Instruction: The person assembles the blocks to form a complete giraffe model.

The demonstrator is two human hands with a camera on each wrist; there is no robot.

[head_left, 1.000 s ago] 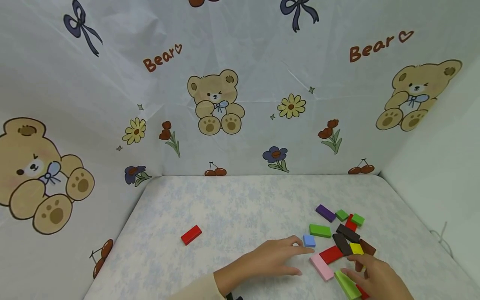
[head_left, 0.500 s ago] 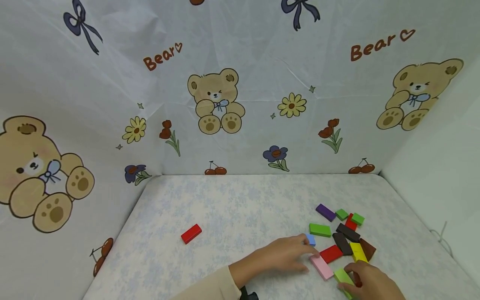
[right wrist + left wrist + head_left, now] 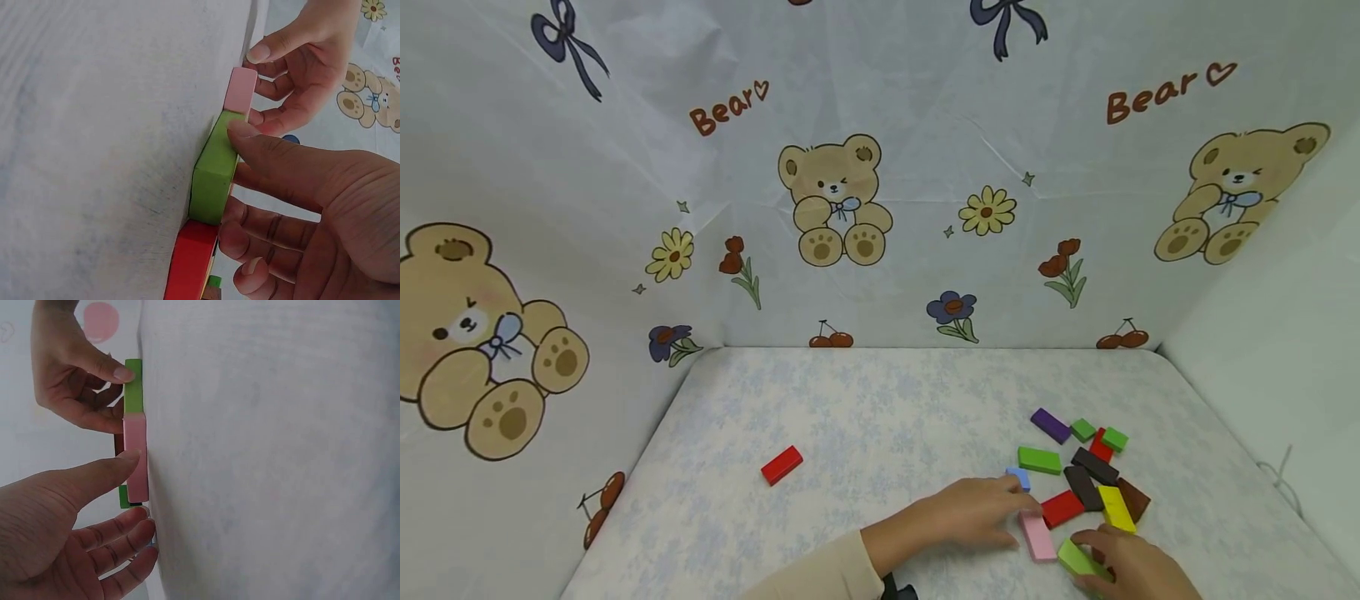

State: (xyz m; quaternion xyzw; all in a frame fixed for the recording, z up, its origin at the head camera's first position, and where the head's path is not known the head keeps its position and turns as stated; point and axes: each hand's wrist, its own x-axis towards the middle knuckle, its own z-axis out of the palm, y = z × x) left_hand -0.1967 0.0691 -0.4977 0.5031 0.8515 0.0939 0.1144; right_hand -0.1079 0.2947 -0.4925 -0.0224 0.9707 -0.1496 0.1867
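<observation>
My left hand (image 3: 973,510) reaches in from the left, fingers loosely bent, with its index fingertip at the far end of a pink block (image 3: 1038,537). Its thumb stands apart from the fingers in the left wrist view. A small blue block (image 3: 1018,477), partly covered, lies just beyond that hand. My right hand (image 3: 1138,567) grips a light green block (image 3: 1078,560) between thumb and fingers, low on the table. In the right wrist view the light green block lies between the pink one and a red block (image 3: 190,256) in the foreground.
Beyond the hands lie a red block (image 3: 1062,508), a yellow block (image 3: 1117,510), a brown block (image 3: 1134,500), two black blocks, several green ones and a purple block (image 3: 1051,425). Another red block (image 3: 782,465) lies alone at left. Bear-print sheeting (image 3: 917,275) stands behind the table.
My left hand has moved right to the pink block, which has turned. The right hand has come nearer and left, taken hold of the light green block and turned it, uncovering the yellow block.
</observation>
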